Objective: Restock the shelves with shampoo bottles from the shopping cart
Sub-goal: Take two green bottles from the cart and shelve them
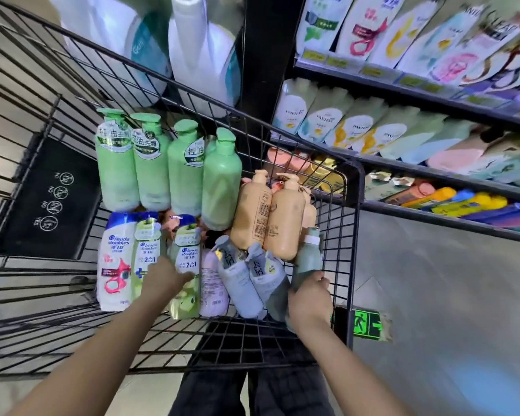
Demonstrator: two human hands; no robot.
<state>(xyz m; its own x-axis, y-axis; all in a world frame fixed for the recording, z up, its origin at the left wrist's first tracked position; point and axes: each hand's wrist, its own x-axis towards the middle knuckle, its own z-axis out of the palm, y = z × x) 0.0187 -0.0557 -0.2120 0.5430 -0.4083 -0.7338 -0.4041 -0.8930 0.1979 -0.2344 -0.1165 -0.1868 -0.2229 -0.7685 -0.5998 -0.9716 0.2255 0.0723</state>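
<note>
A black wire shopping cart (350,223) holds several shampoo bottles: green pump bottles (150,163) at the far end, tan pump bottles (267,214) on the right, white and green Head & Shoulders bottles (117,253) near me, grey-blue bottles (240,283) beside them. My left hand (162,279) reaches into the cart and lies over a green Head & Shoulders bottle (188,256), its fingers curled at the bottle's side. My right hand (311,298) grips a grey-green bottle (308,256) at the cart's right wall. Store shelves (433,94) full of Pantene bottles stand to the right.
Large white jugs (198,46) sit on a shelf beyond the cart's far end. Lower shelves hold orange, yellow and purple bottles (463,205). The grey floor carries a green exit sign sticker (368,324). My dark trousers (252,391) show under the cart.
</note>
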